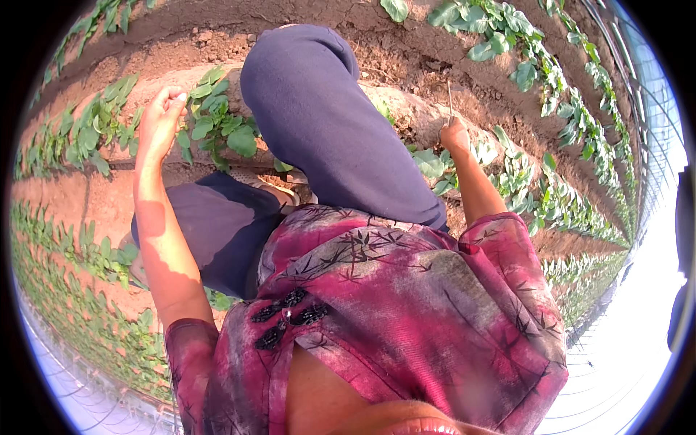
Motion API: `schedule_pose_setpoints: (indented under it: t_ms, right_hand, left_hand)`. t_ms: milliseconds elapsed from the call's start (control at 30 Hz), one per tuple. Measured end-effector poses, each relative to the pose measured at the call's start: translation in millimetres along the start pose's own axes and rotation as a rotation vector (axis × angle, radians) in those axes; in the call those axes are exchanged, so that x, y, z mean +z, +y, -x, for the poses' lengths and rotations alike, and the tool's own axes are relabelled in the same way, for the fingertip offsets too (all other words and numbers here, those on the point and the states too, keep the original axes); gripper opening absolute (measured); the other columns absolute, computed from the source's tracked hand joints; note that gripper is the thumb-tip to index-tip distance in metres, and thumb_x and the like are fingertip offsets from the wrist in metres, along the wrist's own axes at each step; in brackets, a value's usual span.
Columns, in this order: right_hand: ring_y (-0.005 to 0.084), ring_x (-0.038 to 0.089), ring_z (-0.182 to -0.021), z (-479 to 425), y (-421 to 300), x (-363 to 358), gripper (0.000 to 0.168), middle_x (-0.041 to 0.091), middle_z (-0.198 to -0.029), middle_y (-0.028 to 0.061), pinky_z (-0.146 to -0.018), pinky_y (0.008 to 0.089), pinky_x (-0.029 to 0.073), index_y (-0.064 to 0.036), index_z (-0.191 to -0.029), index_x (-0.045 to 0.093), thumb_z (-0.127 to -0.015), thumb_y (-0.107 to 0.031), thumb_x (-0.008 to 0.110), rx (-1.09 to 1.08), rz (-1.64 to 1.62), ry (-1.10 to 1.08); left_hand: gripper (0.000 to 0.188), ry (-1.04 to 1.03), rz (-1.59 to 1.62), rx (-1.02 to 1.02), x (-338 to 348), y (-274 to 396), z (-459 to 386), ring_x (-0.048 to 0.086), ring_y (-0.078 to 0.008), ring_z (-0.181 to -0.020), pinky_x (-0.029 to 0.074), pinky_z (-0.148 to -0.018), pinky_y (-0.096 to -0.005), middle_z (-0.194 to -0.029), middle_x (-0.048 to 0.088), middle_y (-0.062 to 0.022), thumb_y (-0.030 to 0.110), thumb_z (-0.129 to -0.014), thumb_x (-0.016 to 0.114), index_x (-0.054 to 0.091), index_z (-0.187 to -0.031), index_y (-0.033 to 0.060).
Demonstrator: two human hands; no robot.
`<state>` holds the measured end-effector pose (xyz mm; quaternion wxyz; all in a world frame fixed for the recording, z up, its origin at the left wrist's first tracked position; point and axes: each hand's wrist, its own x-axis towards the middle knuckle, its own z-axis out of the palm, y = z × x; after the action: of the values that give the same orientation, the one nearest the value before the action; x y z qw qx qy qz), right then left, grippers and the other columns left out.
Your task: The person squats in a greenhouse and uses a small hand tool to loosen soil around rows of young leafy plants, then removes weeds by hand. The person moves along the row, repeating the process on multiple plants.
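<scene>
My left hand (163, 117) is raised over the soil at the upper left, its fingers curled in; whether something small is between them I cannot tell. Beside it, a leafy green plant (217, 122) grows from the raised bed. On the other side of my bent knee, my right hand (455, 135) grips a thin rod-like metal tool (449, 98), which points away from me over the bed's edge. Its handle is hidden in the fist, and its far end is too small to make out. Leaves of another green plant (429, 163) are close to my right wrist.
My trousered knee (310, 92) rises between the hands. Rows of leafy plants (571, 201) run along raised soil beds on both sides. A furrow of loose, clumpy soil (413, 60) lies beyond the bed. Curved greenhouse framing (652, 103) shows at the right rim.
</scene>
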<state>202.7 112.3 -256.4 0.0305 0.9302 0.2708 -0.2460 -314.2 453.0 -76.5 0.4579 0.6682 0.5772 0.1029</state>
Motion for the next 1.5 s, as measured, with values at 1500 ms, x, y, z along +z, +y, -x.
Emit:
schedule_pose_setpoints:
  t_ms: [1500]
  right_hand:
    - [0.0388, 0.055, -0.114, 4, -24, 2, 0.049, 0.059, -0.118, 0.0251, -0.097, 0.0426, 0.043, -0.003, -0.126, 0.049, -0.081, -0.023, 0.053, 0.053, 0.060, -0.222]
  left_hand:
    - [0.026, -0.017, -0.047, -0.007, 1, 4, -2, 0.047, -0.0053, -0.064, 0.039, -0.057, -0.0228, -0.076, 0.057, 0.0020, 0.028, -0.092, 0.057, 0.060, -0.107, 0.0076]
